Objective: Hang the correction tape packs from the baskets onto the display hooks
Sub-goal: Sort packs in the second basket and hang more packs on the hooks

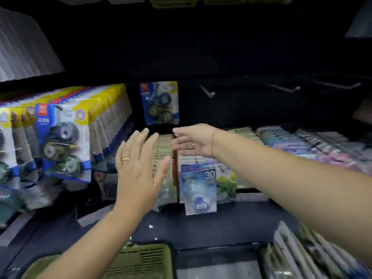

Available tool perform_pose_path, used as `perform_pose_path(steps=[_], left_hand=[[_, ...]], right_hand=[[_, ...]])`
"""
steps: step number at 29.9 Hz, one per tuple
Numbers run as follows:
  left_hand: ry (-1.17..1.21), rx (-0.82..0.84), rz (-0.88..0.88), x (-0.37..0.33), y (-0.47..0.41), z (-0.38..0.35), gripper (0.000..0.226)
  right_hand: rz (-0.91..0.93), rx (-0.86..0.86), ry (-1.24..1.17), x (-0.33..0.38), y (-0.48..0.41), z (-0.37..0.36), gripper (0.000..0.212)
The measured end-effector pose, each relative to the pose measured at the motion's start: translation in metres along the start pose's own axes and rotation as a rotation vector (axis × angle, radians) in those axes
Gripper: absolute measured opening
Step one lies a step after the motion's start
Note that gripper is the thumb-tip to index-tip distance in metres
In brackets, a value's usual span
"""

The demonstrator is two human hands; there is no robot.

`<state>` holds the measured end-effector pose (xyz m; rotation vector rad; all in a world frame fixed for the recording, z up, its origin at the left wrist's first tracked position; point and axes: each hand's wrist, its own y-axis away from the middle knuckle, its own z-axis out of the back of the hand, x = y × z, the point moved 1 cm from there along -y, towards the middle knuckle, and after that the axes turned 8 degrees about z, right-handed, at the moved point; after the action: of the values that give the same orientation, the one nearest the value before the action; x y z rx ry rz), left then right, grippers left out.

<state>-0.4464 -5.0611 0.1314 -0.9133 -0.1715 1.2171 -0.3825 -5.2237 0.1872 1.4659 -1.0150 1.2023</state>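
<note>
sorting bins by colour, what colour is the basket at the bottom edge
The basket is olive green with slotted walls, seen best in the head view.

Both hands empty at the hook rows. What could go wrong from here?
1. The left hand and right hand, both open, flank the beige pack row; a careless push might slide packs off.
2. The blue 3D pack hangs at the front of its row, so a brush could drop it.
3. The bare hook juts out above the right wrist; lifting may snag it.
</note>
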Motion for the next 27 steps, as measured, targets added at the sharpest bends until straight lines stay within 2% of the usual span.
perform_pose_path(steps=[2, 5, 7, 10, 13, 17, 21, 23, 27], left_hand=[[0.109, 0.143, -0.013, -0.047, 0.01, -0.009, 0.081], [0.257, 0.364, -0.018, -0.109, 0.03, -0.021, 0.072], [0.286, 0.467, -0.022, -0.142, 0.05, -0.028, 0.071], [0.321, 0.615, -0.067, -0.181, 0.084, -0.038, 0.076], [0.241, 0.83, -0.109, -0.216, 0.114, -0.055, 0.088], [0.097, 0.967, -0.112, -0.248, 0.139, -0.089, 0.07], [0.105, 1.05, 0.138, -0.252, 0.166, -0.112, 0.07], [0.107, 1.07, 0.19, -0.244, 0.182, -0.119, 0.07], [0.118, 1.06, 0.089, -0.228, 0.193, -0.127, 0.07]], right_hand=[[0.092, 0.056, 0.106, 0.014, 0.063, 0.028, 0.013], [0.236, 0.001, 0.239, 0.029, 0.168, 0.092, 0.013], [0.282, -0.154, 0.331, 0.028, 0.238, 0.141, 0.012], [0.229, -0.45, 0.46, 0.007, 0.324, 0.203, 0.009], [0.111, -0.571, 0.488, -0.029, 0.376, 0.24, 0.016], [0.039, -0.612, 0.466, -0.068, 0.386, 0.255, 0.022], [-0.079, -0.478, 0.564, -0.107, 0.35, 0.248, 0.025], [-0.152, -0.391, 0.7, -0.13, 0.326, 0.242, 0.039], [-0.249, -0.311, 0.969, -0.16, 0.283, 0.232, 0.079]])
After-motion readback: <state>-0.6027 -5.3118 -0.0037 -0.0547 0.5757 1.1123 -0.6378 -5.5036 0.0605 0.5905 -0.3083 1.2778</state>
